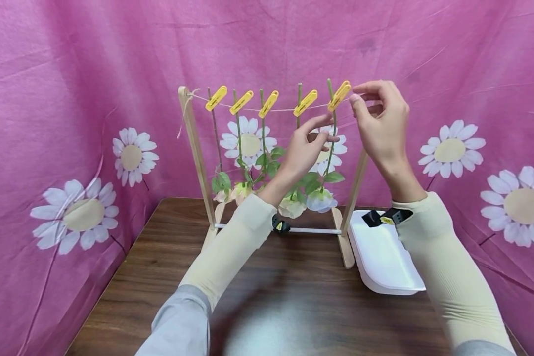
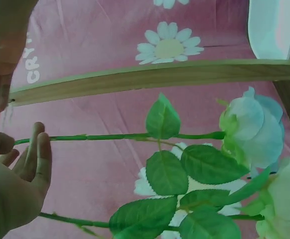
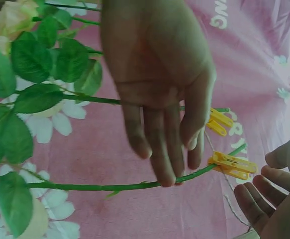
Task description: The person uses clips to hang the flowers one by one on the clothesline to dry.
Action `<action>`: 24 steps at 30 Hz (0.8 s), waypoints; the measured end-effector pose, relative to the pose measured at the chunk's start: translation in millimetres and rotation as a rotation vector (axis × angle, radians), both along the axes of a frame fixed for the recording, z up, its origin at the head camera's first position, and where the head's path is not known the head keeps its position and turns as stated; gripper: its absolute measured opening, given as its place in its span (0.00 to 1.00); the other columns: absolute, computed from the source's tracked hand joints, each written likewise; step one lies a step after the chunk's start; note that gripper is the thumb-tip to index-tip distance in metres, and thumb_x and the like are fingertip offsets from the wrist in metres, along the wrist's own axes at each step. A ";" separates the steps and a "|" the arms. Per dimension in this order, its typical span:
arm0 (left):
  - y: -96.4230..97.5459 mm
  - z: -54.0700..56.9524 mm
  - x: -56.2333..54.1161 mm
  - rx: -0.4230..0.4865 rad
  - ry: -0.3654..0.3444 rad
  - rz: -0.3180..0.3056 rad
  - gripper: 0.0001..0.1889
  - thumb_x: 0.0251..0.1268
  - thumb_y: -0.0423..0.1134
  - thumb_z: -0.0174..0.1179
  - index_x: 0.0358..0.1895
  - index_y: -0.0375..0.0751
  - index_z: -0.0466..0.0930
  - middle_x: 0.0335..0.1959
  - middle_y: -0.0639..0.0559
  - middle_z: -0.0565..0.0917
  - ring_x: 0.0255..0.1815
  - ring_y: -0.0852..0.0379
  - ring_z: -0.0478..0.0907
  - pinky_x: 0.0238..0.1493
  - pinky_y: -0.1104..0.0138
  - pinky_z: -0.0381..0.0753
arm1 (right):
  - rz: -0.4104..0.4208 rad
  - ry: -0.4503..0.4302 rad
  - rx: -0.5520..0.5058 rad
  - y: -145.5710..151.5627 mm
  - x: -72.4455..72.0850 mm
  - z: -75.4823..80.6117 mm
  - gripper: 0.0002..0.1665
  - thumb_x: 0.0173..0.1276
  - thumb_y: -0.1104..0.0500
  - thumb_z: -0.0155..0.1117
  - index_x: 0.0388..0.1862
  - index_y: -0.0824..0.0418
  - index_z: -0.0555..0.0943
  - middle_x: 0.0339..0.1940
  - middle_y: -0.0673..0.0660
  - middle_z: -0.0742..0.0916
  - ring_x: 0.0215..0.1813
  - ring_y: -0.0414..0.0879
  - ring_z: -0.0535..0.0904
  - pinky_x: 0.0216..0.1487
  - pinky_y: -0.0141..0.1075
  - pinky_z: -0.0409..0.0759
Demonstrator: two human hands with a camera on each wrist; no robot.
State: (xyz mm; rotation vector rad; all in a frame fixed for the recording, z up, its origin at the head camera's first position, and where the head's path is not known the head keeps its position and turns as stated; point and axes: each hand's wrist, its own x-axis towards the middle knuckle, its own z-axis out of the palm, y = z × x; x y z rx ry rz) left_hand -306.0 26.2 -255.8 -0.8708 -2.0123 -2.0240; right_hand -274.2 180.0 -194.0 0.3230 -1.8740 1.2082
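Note:
Several artificial roses hang head-down from a string, each stem held by a yellow clothespin. The rightmost one, a pale blue rose (image 1: 322, 200), has its green stem (image 3: 100, 187) clipped by the end clothespin (image 1: 339, 96). My left hand (image 1: 303, 151) is at this stem, fingers loosely extended; its fingertips reach the stem in the right wrist view, but a firm grip does not show. My right hand (image 1: 382, 118) is just right of the end clothespin, fingers slightly bent, with a small gap between its fingertips and the clothespin (image 3: 234, 165) and nothing held.
A wooden frame (image 1: 198, 158) carries the string and stands on the brown table (image 1: 169, 277). A white plastic tray (image 1: 389, 262) lies right of the frame, partly behind my right sleeve. Pink cloth (image 1: 267, 44) with printed daisies surrounds the table.

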 end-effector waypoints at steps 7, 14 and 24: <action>-21.7 -7.3 11.9 -0.144 0.089 0.037 0.20 0.83 0.34 0.54 0.72 0.43 0.78 0.64 0.46 0.83 0.53 0.52 0.89 0.52 0.68 0.88 | -0.037 -0.001 0.059 8.7 3.6 -24.3 0.12 0.74 0.60 0.69 0.50 0.66 0.89 0.40 0.34 0.82 0.38 0.31 0.80 0.42 0.22 0.79; -55.3 -22.3 25.0 -0.260 0.160 0.065 0.14 0.82 0.36 0.56 0.63 0.41 0.82 0.49 0.48 0.88 0.46 0.51 0.86 0.44 0.70 0.83 | -0.036 -0.001 0.097 20.6 11.4 -54.8 0.10 0.74 0.61 0.70 0.47 0.68 0.88 0.37 0.33 0.81 0.36 0.29 0.79 0.40 0.21 0.77; -119.9 -55.7 35.4 -0.315 0.181 0.130 0.08 0.82 0.40 0.59 0.50 0.39 0.83 0.35 0.39 0.87 0.32 0.38 0.82 0.31 0.69 0.78 | -0.084 -0.067 0.214 51.9 20.3 -106.5 0.10 0.74 0.61 0.71 0.41 0.69 0.87 0.35 0.32 0.81 0.35 0.23 0.77 0.39 0.16 0.76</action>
